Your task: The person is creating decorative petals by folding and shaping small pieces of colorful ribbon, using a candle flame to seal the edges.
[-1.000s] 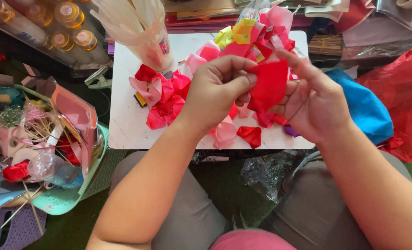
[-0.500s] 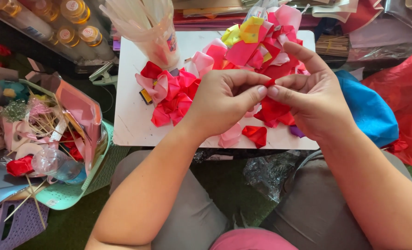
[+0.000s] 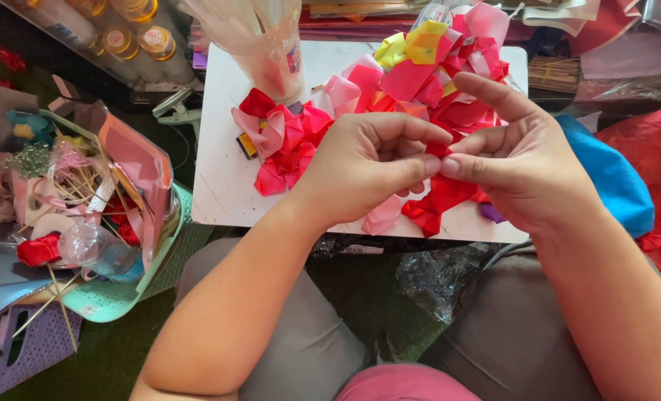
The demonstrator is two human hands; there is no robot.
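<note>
Hands drawn closer: left hand point(image 3: 360, 167), right hand point(image 3: 519, 163) pinching red ribbon point(image 3: 440, 194).

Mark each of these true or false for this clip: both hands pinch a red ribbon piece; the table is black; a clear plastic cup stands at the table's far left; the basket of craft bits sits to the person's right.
1. Both the left hand and the right hand pinch the red ribbon piece: true.
2. The table is black: false, it is white.
3. A clear plastic cup stands at the table's far left: true.
4. The basket sits to the person's right: false, it is on their left.
</note>
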